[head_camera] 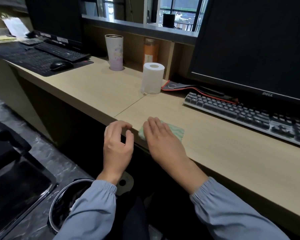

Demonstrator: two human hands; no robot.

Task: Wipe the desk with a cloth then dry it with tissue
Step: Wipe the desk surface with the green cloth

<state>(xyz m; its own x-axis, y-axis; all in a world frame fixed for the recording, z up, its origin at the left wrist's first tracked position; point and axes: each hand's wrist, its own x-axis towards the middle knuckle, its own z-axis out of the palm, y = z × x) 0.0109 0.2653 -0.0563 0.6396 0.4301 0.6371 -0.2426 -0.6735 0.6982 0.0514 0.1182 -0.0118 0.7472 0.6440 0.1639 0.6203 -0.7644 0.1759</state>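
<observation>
— What are your hands doing now?

— My right hand (160, 135) lies flat on the green cloth (176, 129), fingers spread a little, and presses it on the desk (223, 149) close to the front edge. My left hand (117, 144) is just beside it at the edge, half curled, fingers loose, and it holds nothing.

— How do you think the cloth will handle?

— I judge it is thin, soft and light, so it will fold or bunch under the palm. I would keep the whole palm on its middle and not pinch one corner, so that it slides evenly. If it is damp I cannot tell.

— And the tissue?

— One white tissue roll (152, 77) stands upright farther back, near the seam of the desk, well apart from my hands. It looks light and easy to tip, and the paper will tear easily. I think I should hold the roll's side with one hand and pull the loose end with the other.

— What else do you count?

— One cloth, one roll. Behind the roll there is one pale tumbler (114, 52) and one orange bottle (151, 51). Two keyboards, the near one (246, 113) on the right and the far one (59, 51) on the left, one mouse (60, 65), and two dark monitors (258, 49).
</observation>
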